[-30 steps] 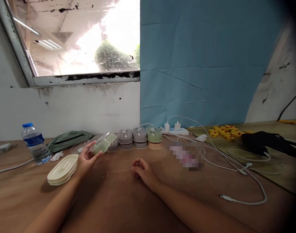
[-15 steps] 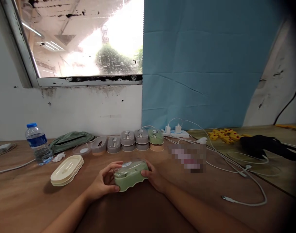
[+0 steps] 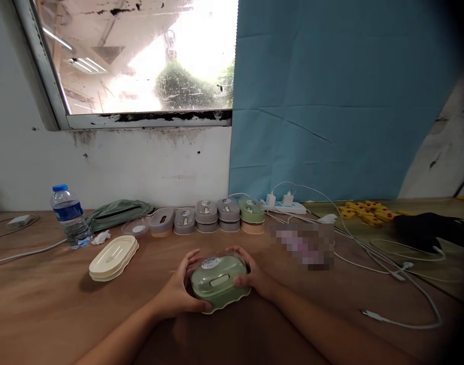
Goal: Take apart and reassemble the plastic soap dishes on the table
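Note:
Between my two hands is a green oval box (image 3: 224,290) with a clear domed cover, a round label and a slot in its top. Its wavy bottom rim faces me. My left hand (image 3: 180,291) grips the left end, thumb along the front edge. My right hand (image 3: 254,276) clasps the right end, its thumb pressed on the cover. Left of my hands lies a small stack of cream oval trays (image 3: 113,256). Beyond, grey oval boxes (image 3: 206,213) stand in a row, some stacked, with a green-topped box (image 3: 252,210) at the right end.
A water bottle (image 3: 70,218) and a green pouch (image 3: 119,210) stand at the back left, near a crumpled tissue (image 3: 101,237). White cables (image 3: 399,324) trail over the right side from a power strip (image 3: 285,206). Yellow pieces (image 3: 363,210) and a black item (image 3: 425,230) lie far right.
The green box has tipped so that its top faces me more, and both hands have turned with it, lower and slightly right in view. The whole view has shifted a little.

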### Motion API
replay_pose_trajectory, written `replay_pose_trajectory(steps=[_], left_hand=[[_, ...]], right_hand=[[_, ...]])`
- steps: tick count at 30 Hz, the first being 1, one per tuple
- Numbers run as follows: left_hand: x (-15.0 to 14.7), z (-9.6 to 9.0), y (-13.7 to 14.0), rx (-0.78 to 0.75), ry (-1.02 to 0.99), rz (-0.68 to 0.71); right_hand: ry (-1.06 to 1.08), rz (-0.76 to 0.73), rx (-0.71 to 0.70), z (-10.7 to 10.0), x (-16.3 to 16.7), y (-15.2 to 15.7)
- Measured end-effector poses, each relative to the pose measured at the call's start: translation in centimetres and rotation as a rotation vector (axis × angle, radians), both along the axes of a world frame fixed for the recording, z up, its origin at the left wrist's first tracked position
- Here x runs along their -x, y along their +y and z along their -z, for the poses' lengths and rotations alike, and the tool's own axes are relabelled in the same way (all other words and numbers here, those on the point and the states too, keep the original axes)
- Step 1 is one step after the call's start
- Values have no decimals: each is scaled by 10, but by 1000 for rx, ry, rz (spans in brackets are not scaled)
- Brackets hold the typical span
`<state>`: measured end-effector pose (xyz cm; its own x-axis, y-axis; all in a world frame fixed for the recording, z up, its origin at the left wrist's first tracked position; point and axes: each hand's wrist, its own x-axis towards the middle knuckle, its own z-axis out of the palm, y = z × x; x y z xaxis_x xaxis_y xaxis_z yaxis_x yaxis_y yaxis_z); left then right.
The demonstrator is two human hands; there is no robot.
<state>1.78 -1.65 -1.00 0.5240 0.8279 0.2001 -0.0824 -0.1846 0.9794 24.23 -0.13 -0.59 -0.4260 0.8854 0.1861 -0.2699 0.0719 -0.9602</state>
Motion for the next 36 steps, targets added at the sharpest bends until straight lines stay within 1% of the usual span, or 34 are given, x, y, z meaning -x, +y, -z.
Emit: replay_pose_trajectory(steps=[3, 7, 10, 13, 15, 17, 19, 22, 25, 27, 28, 29, 30, 33, 35, 36], left_hand=[[1, -3, -1, -83, 16, 42], [6, 0, 1, -157, 20, 78], [9, 5, 5, -161, 14, 110], [9, 4, 6, -138, -12, 50], [8, -1, 5, -190, 18, -27], [7, -9, 2, -332, 127, -119], [6, -16, -1, -521, 253, -211], [4, -22, -5, -770, 346, -332], [5, -27, -5, -986, 423, -389], [11, -37, 0, -1073, 483, -409], [17, -44, 5, -1070, 510, -446], [26, -53, 12, -1037, 532, -514], [36, -63, 20, -964, 557, -610], [78, -90, 51, -695, 615, -1009], [107, -100, 74, -453, 598, -1260], [119, -103, 85, -314, 590, -1353]], right_hand=[[90, 98, 24, 2, 4, -1], [151, 104, 36, 2, 6, 1], [180, 152, 74, 2, 5, 5], [199, 139, 72, 3, 5, 7], [215, 93, 60, 5, 5, 6], [224, 47, 53, 6, 6, 5], [223, 24, 53, 8, 6, 3], [192, 16, 63, 9, 4, 1], [140, 5, 80, 8, 3, 0], [125, -4, 88, 7, 3, 1], [127, 1, 96, 6, 4, 1], [133, 15, 105, 5, 4, 2], [141, 36, 118, 4, 5, 2], [154, 75, 166, 2, 6, 2], [154, 70, 181, 1, 7, 2], [151, 63, 185, 0, 7, 2]])
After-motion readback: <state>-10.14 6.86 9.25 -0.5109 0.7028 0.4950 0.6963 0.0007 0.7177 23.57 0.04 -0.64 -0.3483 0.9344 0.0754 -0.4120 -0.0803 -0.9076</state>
